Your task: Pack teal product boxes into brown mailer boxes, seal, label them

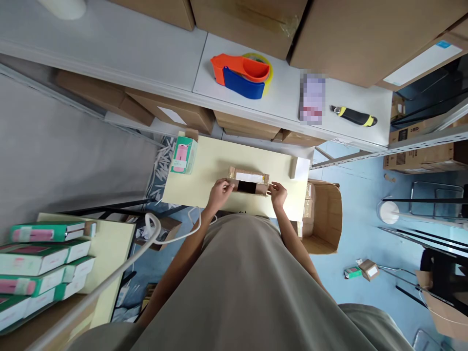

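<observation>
A small brown cardboard box lies near the front edge of the pale yellow table. Its upper side bears a white label and clear tape, and a black patch sits on the side towards me. My left hand grips the left end with bent fingers. At the opposite end, the fingers of my right hand are closed on the box's edge. A green-and-white box with a pink picture stands at the table's left, and a white box at its right.
Above the table, a grey shelf holds an orange-and-blue tape dispenser, a utility knife and large cartons. An open carton stands right of the table. Several green boxes are stacked at left, near a white cable.
</observation>
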Demonstrator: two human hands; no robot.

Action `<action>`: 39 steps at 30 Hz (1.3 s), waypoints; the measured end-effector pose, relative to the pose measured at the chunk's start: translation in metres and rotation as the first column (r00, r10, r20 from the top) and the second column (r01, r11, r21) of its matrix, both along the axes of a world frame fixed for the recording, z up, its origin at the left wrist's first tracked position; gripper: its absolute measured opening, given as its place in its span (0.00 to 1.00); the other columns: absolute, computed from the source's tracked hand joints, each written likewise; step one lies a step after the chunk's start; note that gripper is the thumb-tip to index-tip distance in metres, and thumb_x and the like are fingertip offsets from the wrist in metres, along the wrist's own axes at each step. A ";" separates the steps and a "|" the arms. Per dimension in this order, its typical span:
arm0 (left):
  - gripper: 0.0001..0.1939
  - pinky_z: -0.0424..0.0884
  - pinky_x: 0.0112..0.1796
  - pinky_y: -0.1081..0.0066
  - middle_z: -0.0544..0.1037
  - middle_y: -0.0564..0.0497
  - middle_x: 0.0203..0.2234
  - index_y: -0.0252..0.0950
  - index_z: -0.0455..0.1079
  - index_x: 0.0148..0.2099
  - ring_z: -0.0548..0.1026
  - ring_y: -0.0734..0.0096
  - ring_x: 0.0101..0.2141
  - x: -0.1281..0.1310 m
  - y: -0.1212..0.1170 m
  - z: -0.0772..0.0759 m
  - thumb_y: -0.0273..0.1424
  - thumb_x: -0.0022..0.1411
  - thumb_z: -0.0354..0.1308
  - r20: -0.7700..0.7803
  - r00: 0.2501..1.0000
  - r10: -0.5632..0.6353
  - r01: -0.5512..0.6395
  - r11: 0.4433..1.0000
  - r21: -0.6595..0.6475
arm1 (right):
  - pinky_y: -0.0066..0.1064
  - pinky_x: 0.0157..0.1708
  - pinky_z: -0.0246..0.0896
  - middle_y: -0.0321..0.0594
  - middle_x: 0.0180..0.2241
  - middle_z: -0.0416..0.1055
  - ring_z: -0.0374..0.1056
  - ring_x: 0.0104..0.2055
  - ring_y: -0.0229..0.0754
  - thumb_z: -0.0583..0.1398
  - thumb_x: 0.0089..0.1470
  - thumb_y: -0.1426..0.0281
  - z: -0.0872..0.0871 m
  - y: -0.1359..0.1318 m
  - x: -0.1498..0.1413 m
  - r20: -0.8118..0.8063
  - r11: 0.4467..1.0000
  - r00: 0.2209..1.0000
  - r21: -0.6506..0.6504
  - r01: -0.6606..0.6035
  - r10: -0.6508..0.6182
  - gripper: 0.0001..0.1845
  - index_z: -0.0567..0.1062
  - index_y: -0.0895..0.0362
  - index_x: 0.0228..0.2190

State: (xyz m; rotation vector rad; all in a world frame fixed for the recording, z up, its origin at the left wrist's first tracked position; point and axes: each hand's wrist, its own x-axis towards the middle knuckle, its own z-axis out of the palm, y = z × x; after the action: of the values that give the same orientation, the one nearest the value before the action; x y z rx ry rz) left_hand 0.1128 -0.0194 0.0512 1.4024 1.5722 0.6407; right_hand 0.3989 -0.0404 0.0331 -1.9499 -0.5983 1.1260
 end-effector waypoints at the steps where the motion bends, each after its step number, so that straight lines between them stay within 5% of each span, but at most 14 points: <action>1: 0.09 0.80 0.54 0.59 0.79 0.42 0.49 0.38 0.76 0.41 0.80 0.54 0.54 -0.001 0.000 -0.001 0.39 0.67 0.64 -0.007 0.998 -0.058 0.058 0.998 0.014 | 0.38 0.34 0.84 0.50 0.37 0.85 0.83 0.34 0.47 0.67 0.57 0.57 0.002 0.001 0.001 0.019 1.000 1.000 0.000 -0.020 0.020 0.19 0.81 0.60 0.40; 4: 0.28 0.74 0.64 0.54 0.71 0.40 0.64 0.40 0.73 0.65 0.72 0.50 0.66 -0.002 -0.003 -0.003 0.29 0.63 0.68 -0.071 0.970 -0.234 0.238 0.970 0.047 | 0.37 0.36 0.83 0.49 0.38 0.85 0.83 0.35 0.47 0.61 0.65 0.50 0.009 0.005 0.004 0.103 0.984 0.980 0.016 -0.175 0.173 0.25 0.82 0.60 0.40; 7: 0.49 0.73 0.65 0.51 0.61 0.36 0.71 0.46 0.54 0.80 0.68 0.43 0.70 0.003 -0.005 0.000 0.25 0.62 0.69 -0.222 0.923 -0.313 0.324 0.946 0.014 | 0.38 0.42 0.82 0.53 0.53 0.82 0.83 0.39 0.47 0.58 0.69 0.47 0.022 0.009 0.006 0.328 0.904 0.851 -0.018 -0.428 0.409 0.30 0.81 0.59 0.53; 10: 0.60 0.78 0.55 0.55 0.64 0.32 0.67 0.48 0.39 0.84 0.76 0.41 0.61 0.011 0.000 0.011 0.26 0.63 0.72 -0.384 0.851 -0.359 0.368 0.928 -0.052 | 0.41 0.46 0.80 0.58 0.67 0.71 0.83 0.40 0.48 0.58 0.72 0.50 0.035 0.017 0.000 0.526 0.780 0.609 -0.190 -0.596 0.593 0.34 0.72 0.56 0.69; 13: 0.65 0.78 0.47 0.59 0.69 0.31 0.62 0.47 0.31 0.85 0.82 0.44 0.50 0.018 0.012 0.027 0.27 0.63 0.74 -0.504 0.748 -0.432 0.418 0.896 -0.148 | 0.44 0.45 0.79 0.61 0.72 0.64 0.83 0.43 0.54 0.55 0.75 0.51 0.046 0.027 -0.015 0.596 0.704 0.426 -0.370 -0.607 0.681 0.40 0.56 0.56 0.78; 17: 0.71 0.77 0.48 0.60 0.70 0.29 0.61 0.45 0.28 0.85 0.83 0.42 0.49 0.025 0.034 0.048 0.30 0.60 0.78 -0.572 0.647 -0.505 0.447 0.858 -0.252 | 0.47 0.42 0.80 0.69 0.77 0.52 0.83 0.46 0.61 0.57 0.73 0.47 0.059 0.032 -0.040 0.605 0.640 0.298 -0.488 -0.594 0.739 0.54 0.35 0.56 0.81; 21: 0.73 0.75 0.52 0.59 0.67 0.26 0.66 0.43 0.32 0.85 0.82 0.36 0.54 0.030 0.055 0.056 0.33 0.55 0.81 -0.549 0.613 -0.568 0.433 0.823 -0.368 | 0.49 0.45 0.81 0.67 0.80 0.40 0.83 0.50 0.62 0.61 0.70 0.45 0.069 0.032 -0.057 0.540 0.560 0.238 -0.572 -0.600 0.807 0.58 0.34 0.49 0.81; 26: 0.70 0.75 0.54 0.58 0.66 0.28 0.68 0.44 0.39 0.84 0.80 0.36 0.58 0.031 0.069 0.053 0.33 0.52 0.82 -0.516 0.620 -0.591 0.428 0.806 -0.408 | 0.47 0.50 0.79 0.65 0.78 0.48 0.83 0.50 0.58 0.60 0.72 0.58 0.074 0.043 -0.058 0.454 0.503 0.238 -0.652 -0.567 0.858 0.51 0.37 0.49 0.81; 30: 0.71 0.76 0.54 0.57 0.66 0.28 0.68 0.45 0.41 0.83 0.81 0.36 0.57 0.022 0.068 0.038 0.33 0.49 0.83 -0.486 0.666 -0.566 0.431 0.824 -0.368 | 0.49 0.52 0.77 0.57 0.76 0.56 0.81 0.51 0.58 0.58 0.69 0.63 0.071 0.041 -0.037 0.465 0.533 0.296 -0.541 -0.651 0.834 0.49 0.41 0.48 0.81; 34: 0.73 0.75 0.57 0.49 0.60 0.24 0.72 0.44 0.45 0.83 0.75 0.27 0.63 0.013 0.059 0.015 0.37 0.44 0.86 -0.436 0.760 -0.483 0.421 0.876 -0.237 | 0.49 0.51 0.77 0.56 0.66 0.73 0.80 0.50 0.58 0.51 0.70 0.66 0.052 0.026 0.000 0.476 0.655 0.497 -0.255 -0.711 0.725 0.43 0.45 0.54 0.80; 37: 0.73 0.69 0.64 0.42 0.43 0.22 0.79 0.40 0.46 0.82 0.58 0.19 0.74 0.023 0.048 0.002 0.50 0.46 0.84 -0.354 0.860 -0.368 0.369 0.927 -0.065 | 0.43 0.45 0.79 0.53 0.50 0.83 0.81 0.43 0.54 0.48 0.72 0.64 0.036 0.016 0.019 0.413 0.792 0.692 -0.140 -0.594 0.592 0.42 0.46 0.64 0.79; 39: 0.69 0.65 0.67 0.38 0.36 0.21 0.80 0.34 0.46 0.82 0.50 0.19 0.76 0.037 0.040 0.000 0.52 0.52 0.80 -0.326 0.899 -0.293 0.310 0.951 -0.001 | 0.41 0.45 0.78 0.54 0.51 0.82 0.81 0.43 0.51 0.50 0.72 0.63 0.029 0.011 0.023 0.428 0.851 0.744 -0.142 -0.505 0.513 0.41 0.50 0.66 0.78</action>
State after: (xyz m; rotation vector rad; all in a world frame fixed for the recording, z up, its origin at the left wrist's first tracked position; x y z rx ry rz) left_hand 0.1500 0.0207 0.0508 1.8165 1.5441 0.2728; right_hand 0.4216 -0.0291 0.0623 -2.1395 -1.4578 0.9746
